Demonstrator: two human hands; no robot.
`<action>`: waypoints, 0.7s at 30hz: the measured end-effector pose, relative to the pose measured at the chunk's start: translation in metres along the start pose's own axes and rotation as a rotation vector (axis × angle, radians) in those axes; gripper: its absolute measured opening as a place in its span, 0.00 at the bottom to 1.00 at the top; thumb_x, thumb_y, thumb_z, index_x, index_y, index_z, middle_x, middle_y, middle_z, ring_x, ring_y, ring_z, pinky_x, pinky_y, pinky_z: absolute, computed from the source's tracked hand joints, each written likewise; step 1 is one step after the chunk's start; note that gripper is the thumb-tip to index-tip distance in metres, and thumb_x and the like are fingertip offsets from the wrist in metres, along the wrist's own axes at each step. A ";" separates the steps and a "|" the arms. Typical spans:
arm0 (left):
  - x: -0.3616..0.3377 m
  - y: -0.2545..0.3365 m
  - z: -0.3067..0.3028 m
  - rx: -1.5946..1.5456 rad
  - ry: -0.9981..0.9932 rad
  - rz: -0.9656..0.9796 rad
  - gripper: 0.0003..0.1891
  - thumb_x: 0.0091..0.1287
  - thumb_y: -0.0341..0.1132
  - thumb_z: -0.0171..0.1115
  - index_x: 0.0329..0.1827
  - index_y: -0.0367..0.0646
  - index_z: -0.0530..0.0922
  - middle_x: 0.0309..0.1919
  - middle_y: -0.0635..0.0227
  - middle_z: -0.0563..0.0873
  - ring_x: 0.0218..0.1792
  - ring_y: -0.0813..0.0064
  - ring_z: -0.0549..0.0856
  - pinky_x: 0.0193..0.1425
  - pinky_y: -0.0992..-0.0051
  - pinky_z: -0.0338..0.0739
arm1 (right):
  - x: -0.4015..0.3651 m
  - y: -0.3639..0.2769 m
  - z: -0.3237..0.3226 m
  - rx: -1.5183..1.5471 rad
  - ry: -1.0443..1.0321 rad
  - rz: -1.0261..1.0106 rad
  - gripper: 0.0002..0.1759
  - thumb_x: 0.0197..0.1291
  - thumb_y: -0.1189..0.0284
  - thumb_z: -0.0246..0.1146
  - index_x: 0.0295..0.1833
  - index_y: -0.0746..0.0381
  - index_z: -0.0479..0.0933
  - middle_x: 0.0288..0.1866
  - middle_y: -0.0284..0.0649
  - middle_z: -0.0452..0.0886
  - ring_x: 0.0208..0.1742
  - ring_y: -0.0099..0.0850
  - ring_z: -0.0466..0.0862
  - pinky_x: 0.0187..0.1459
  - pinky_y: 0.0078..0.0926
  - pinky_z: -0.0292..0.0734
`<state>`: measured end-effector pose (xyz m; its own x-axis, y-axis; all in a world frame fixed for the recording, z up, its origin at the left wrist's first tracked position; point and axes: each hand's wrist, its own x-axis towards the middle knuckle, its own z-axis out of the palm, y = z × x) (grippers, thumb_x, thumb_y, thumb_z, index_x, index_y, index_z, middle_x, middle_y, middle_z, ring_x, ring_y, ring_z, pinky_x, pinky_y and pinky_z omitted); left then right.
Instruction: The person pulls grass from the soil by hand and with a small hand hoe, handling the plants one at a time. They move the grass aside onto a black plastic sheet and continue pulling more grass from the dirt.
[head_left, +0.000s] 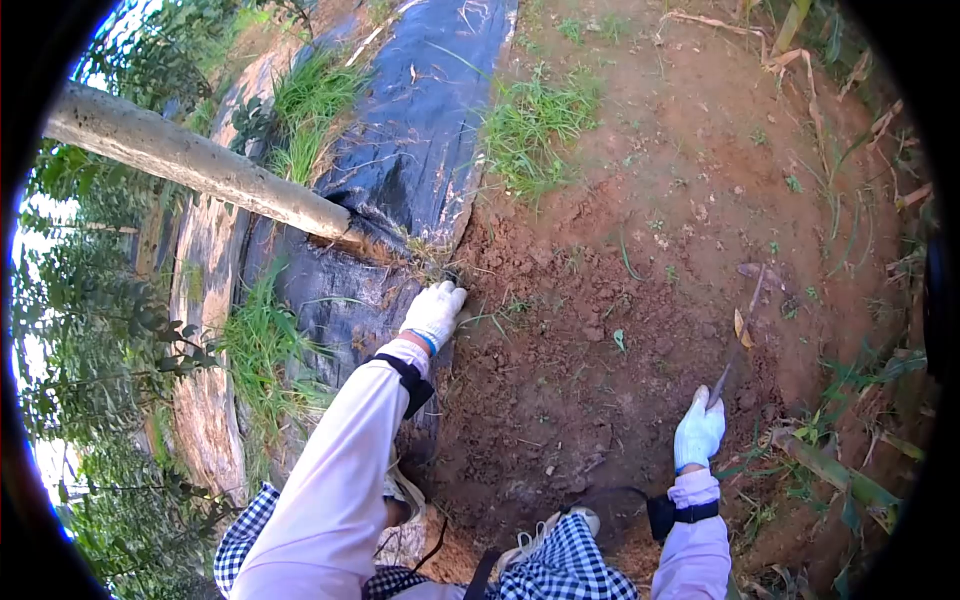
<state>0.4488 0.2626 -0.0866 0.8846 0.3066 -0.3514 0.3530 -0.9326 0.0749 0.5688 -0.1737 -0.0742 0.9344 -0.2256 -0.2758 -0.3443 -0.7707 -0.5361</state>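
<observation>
My left hand (435, 313), in a white glove, is closed with its fingertips at a clump of weeds (430, 262) with dry stems. This clump sits by the edge of the black plastic sheet (430, 110), near the foot of a pole. Over the bare soil on the right, my right hand (698, 432), also white-gloved, is wrapped around a thin, dark, blade-like tool (727, 375). The tool points up and away from me; its handle is hidden in the glove. A yellow-brown leaf (741, 328) lies close to its far end.
A thick grey pole (200, 165) slants in from the upper left. Tufts of green grass (535, 125) grow along the sheet. Loosened reddish soil (560, 360) lies between my hands. My shoe (580, 522) is below, and dry stalks with leaves (835, 465) line the right side.
</observation>
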 end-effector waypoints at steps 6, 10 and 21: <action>0.006 -0.008 -0.024 -0.537 0.263 -0.174 0.08 0.61 0.35 0.66 0.38 0.41 0.81 0.36 0.57 0.85 0.41 0.57 0.85 0.46 0.65 0.79 | 0.001 0.005 0.001 -0.015 0.009 -0.022 0.28 0.70 0.51 0.54 0.43 0.69 0.77 0.33 0.56 0.82 0.36 0.55 0.81 0.40 0.48 0.72; -0.020 0.004 -0.016 -0.247 -0.104 0.131 0.16 0.59 0.37 0.70 0.48 0.45 0.79 0.42 0.56 0.84 0.47 0.57 0.84 0.55 0.63 0.78 | -0.001 -0.003 0.000 -0.092 0.016 -0.008 0.27 0.70 0.51 0.54 0.43 0.69 0.77 0.34 0.57 0.82 0.38 0.55 0.82 0.40 0.49 0.72; -0.025 -0.015 -0.018 -0.746 0.018 -0.272 0.13 0.59 0.31 0.70 0.46 0.41 0.82 0.40 0.59 0.87 0.43 0.67 0.85 0.51 0.70 0.79 | 0.000 0.001 0.000 -0.074 0.020 -0.021 0.27 0.69 0.51 0.55 0.42 0.69 0.77 0.33 0.56 0.82 0.36 0.54 0.81 0.39 0.47 0.72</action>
<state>0.4264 0.2726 -0.0625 0.7406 0.5144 -0.4323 0.6627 -0.4527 0.5966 0.5683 -0.1743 -0.0749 0.9434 -0.2201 -0.2482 -0.3173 -0.8170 -0.4814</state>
